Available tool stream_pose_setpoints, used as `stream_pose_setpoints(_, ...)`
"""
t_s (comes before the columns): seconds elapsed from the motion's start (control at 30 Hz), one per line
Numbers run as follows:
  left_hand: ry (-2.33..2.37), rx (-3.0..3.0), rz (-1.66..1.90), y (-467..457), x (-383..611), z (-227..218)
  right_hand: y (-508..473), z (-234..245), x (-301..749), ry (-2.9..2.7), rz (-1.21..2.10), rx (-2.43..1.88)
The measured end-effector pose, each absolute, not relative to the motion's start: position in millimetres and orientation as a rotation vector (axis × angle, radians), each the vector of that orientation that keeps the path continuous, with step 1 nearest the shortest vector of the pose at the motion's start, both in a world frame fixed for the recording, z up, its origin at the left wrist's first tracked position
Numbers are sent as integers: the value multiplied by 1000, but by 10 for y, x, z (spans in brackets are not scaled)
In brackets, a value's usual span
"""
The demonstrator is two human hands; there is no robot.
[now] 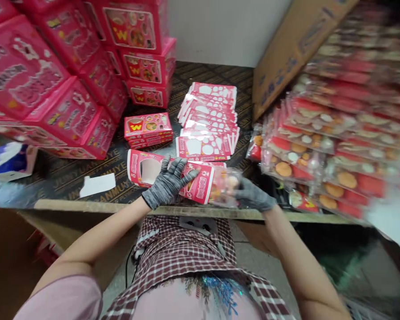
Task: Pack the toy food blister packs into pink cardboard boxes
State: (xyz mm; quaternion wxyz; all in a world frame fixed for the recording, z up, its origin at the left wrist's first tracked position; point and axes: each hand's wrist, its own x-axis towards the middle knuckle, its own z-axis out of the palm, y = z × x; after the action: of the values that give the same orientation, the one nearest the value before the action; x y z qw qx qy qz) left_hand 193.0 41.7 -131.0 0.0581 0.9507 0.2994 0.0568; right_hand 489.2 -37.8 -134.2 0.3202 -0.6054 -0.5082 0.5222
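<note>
My left hand, in a grey knit glove, is closed around a pink printed carton with a cut-out window, lying at the table's front edge. At the carton's right end, my right hand, gloved too and a little blurred, grips a clear plastic pack with small coloured pieces inside. The pack's left end meets the carton's right opening; how far it reaches inside is hidden. Just beyond my hands lies a fanned pile of flat pink cartons with cut-out windows.
Filled pink boxes sit in a small stack left of the flat cartons. Larger pink display boxes tower at the left. Many clear packs heap up on the right before a brown cardboard box. A white paper scrap lies near the front edge.
</note>
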Motion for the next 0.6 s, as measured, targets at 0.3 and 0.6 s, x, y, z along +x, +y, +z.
stream_pose_setpoints(0.3, 860, 2425, 591, 409, 2353, -1139, -202, -1474, 4589, -1076, 1302, -1286)
stream_pose_setpoints(0.6, 481, 1123, 949, 365, 2643, -1158, -358, -1657, 4656, -1026, 992, -1552)
